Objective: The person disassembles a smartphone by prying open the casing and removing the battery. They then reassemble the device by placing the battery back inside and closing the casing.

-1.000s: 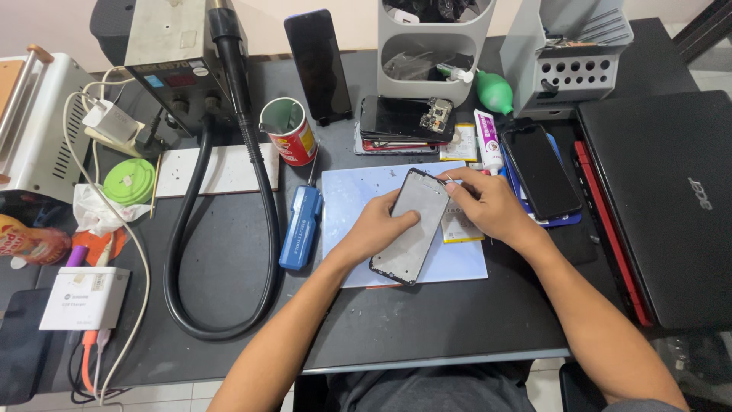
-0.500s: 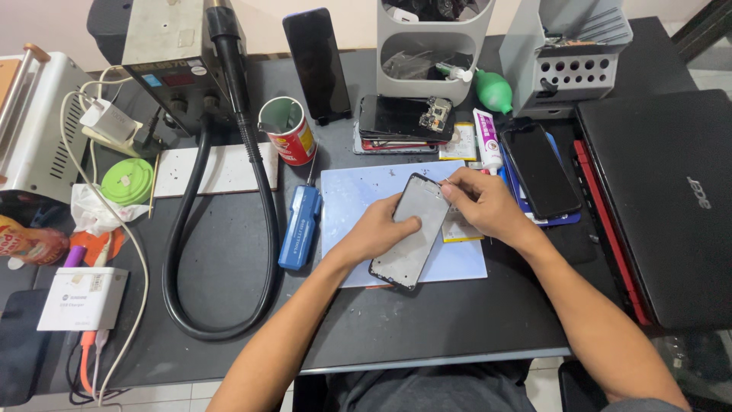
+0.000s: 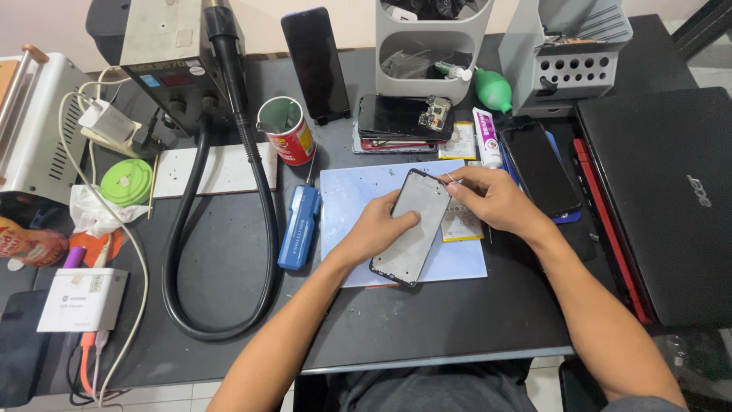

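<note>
A phone frame with a grey inner face (image 3: pixel 415 229) lies tilted on a pale blue work mat (image 3: pixel 347 194) in the middle of the dark desk. My left hand (image 3: pixel 377 233) presses on its left edge and holds it down. My right hand (image 3: pixel 492 200) rests at the frame's upper right corner, pinching a thin metal tool whose tip touches that corner. A flat yellow-and-white phone battery (image 3: pixel 462 223) lies under my right hand, beside the frame.
A blue screwdriver case (image 3: pixel 299 227) lies left of the mat, a red cup (image 3: pixel 286 131) behind it. A hot-air station (image 3: pixel 171 57) with a looping black hose (image 3: pixel 267 252) stands at back left. Phones (image 3: pixel 540 168), a glue tube (image 3: pixel 485 137), grey organisers (image 3: pixel 431 46) and a closed black laptop (image 3: pixel 671 206) fill the right.
My hands and the phone frame have stayed almost in place. My right hand's fingers have shifted slightly at the frame's upper right corner.
</note>
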`<state>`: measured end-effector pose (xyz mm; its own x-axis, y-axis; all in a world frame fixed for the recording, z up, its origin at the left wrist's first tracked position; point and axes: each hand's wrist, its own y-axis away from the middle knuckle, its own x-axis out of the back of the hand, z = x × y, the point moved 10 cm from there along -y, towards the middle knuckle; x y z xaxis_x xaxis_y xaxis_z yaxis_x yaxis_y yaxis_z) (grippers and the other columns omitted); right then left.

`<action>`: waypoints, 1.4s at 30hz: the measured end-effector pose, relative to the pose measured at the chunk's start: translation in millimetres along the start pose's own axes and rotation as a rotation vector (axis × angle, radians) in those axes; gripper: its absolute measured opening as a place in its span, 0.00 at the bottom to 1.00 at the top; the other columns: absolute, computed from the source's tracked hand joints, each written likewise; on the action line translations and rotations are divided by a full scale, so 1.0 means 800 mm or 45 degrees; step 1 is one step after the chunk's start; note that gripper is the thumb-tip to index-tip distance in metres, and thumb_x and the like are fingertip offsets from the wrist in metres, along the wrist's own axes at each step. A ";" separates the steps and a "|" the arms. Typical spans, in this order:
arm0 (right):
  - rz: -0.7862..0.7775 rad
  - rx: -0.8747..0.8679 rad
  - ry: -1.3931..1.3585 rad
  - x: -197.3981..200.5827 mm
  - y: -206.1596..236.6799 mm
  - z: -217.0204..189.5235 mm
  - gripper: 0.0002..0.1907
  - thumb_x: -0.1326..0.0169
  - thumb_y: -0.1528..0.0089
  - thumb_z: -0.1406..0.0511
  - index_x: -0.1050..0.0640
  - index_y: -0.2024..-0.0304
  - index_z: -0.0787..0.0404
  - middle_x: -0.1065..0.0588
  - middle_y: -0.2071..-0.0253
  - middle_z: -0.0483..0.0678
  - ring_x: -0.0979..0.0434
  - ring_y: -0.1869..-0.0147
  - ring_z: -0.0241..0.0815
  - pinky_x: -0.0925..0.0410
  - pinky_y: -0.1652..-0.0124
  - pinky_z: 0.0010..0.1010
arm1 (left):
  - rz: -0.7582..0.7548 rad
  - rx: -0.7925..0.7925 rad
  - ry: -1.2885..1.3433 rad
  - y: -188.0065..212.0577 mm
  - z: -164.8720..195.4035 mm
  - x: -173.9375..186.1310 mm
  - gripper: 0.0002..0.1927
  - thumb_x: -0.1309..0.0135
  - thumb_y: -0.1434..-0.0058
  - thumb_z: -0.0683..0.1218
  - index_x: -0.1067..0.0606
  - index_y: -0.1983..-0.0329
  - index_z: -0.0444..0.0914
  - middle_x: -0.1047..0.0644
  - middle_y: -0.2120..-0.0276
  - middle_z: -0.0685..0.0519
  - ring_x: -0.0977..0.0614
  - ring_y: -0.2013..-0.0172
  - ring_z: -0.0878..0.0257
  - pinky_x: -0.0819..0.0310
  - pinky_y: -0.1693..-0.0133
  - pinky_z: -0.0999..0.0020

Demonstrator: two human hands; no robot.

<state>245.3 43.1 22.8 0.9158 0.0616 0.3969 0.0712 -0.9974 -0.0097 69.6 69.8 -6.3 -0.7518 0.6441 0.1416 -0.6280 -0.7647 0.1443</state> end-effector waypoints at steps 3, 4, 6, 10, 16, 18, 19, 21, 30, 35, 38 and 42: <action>-0.015 -0.011 0.023 0.000 -0.001 0.003 0.15 0.44 0.34 0.63 0.18 0.48 0.65 0.29 0.74 0.39 0.38 0.72 0.27 0.42 0.72 0.23 | -0.002 -0.020 -0.001 0.001 0.003 0.000 0.26 0.45 0.41 0.47 0.26 0.41 0.29 0.17 0.58 0.46 0.17 0.60 0.63 0.22 0.55 0.69; -0.014 0.000 0.015 0.000 -0.001 0.003 0.15 0.44 0.34 0.63 0.18 0.48 0.65 0.28 0.73 0.38 0.37 0.71 0.26 0.42 0.72 0.23 | -0.008 -0.016 -0.009 0.001 0.002 -0.001 0.26 0.45 0.42 0.46 0.26 0.41 0.29 0.17 0.58 0.46 0.17 0.60 0.63 0.22 0.55 0.68; -0.012 0.026 -0.001 -0.002 0.000 0.002 0.15 0.44 0.35 0.64 0.18 0.48 0.65 0.27 0.72 0.37 0.37 0.71 0.25 0.41 0.72 0.22 | -0.018 -0.010 -0.027 0.001 0.000 0.000 0.26 0.45 0.42 0.46 0.26 0.42 0.30 0.17 0.58 0.46 0.17 0.60 0.62 0.21 0.56 0.68; -0.028 0.034 -0.048 -0.008 -0.001 0.005 0.15 0.44 0.34 0.64 0.19 0.49 0.65 0.26 0.71 0.38 0.35 0.69 0.25 0.39 0.70 0.21 | -0.043 -0.065 -0.039 0.002 0.002 -0.002 0.26 0.44 0.41 0.47 0.26 0.41 0.30 0.17 0.57 0.46 0.16 0.58 0.62 0.21 0.54 0.67; -0.029 -0.014 -0.126 -0.012 -0.004 0.017 0.12 0.43 0.35 0.63 0.20 0.55 0.65 0.24 0.70 0.39 0.30 0.67 0.25 0.35 0.68 0.21 | -0.089 -0.066 -0.040 0.002 0.001 -0.005 0.27 0.44 0.41 0.47 0.28 0.40 0.30 0.17 0.56 0.46 0.16 0.57 0.62 0.21 0.54 0.67; -0.028 -0.031 -0.155 -0.014 -0.004 0.021 0.11 0.42 0.35 0.62 0.21 0.58 0.66 0.25 0.70 0.39 0.28 0.67 0.26 0.34 0.68 0.22 | -0.115 -0.062 -0.073 0.003 0.001 -0.007 0.26 0.44 0.40 0.47 0.27 0.40 0.29 0.17 0.56 0.45 0.17 0.57 0.62 0.22 0.53 0.67; -0.028 -0.015 -0.156 -0.014 -0.005 0.020 0.11 0.42 0.35 0.62 0.21 0.58 0.65 0.24 0.70 0.39 0.28 0.67 0.26 0.34 0.67 0.21 | -0.119 -0.065 -0.060 0.003 0.001 -0.008 0.27 0.44 0.41 0.47 0.27 0.40 0.29 0.17 0.56 0.45 0.17 0.57 0.62 0.22 0.53 0.67; -0.033 0.016 -0.158 -0.014 -0.005 0.018 0.11 0.42 0.35 0.62 0.22 0.59 0.65 0.24 0.69 0.38 0.28 0.66 0.25 0.34 0.67 0.21 | -0.121 -0.070 -0.034 0.003 0.002 -0.009 0.27 0.44 0.41 0.46 0.27 0.40 0.29 0.17 0.56 0.45 0.17 0.57 0.62 0.22 0.53 0.67; 0.150 -0.086 -0.247 0.004 -0.003 0.014 0.12 0.47 0.31 0.61 0.17 0.56 0.62 0.33 0.79 0.39 0.37 0.76 0.25 0.42 0.75 0.21 | -0.006 0.039 -0.027 -0.004 -0.009 0.002 0.26 0.45 0.41 0.48 0.26 0.42 0.29 0.17 0.58 0.45 0.16 0.60 0.61 0.21 0.56 0.67; 0.323 0.305 0.297 0.006 0.009 -0.048 0.11 0.36 0.40 0.65 0.19 0.57 0.62 0.27 0.71 0.43 0.33 0.73 0.31 0.38 0.73 0.25 | -0.041 -0.048 -0.034 -0.002 -0.002 -0.002 0.26 0.45 0.41 0.47 0.26 0.42 0.29 0.17 0.57 0.45 0.16 0.59 0.62 0.22 0.55 0.67; 0.399 0.483 0.451 0.000 0.016 -0.073 0.07 0.37 0.38 0.66 0.20 0.60 0.61 0.24 0.66 0.46 0.26 0.70 0.36 0.33 0.68 0.27 | -0.064 -0.068 -0.075 -0.003 -0.002 -0.004 0.26 0.44 0.41 0.47 0.26 0.41 0.30 0.17 0.57 0.46 0.17 0.59 0.62 0.22 0.55 0.67; 0.441 0.561 0.589 -0.010 0.023 -0.078 0.05 0.41 0.35 0.67 0.23 0.61 0.62 0.23 0.63 0.49 0.22 0.65 0.45 0.32 0.66 0.30 | -0.085 -0.088 -0.083 -0.002 -0.001 -0.008 0.25 0.44 0.41 0.47 0.26 0.41 0.30 0.17 0.57 0.46 0.17 0.60 0.63 0.22 0.55 0.67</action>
<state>214.7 21.7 76.5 0.6610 -0.3741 0.6505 0.0497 -0.8431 -0.5354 75.0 67.0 -8.4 -0.6945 0.6919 0.1975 -0.6903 -0.7181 0.0883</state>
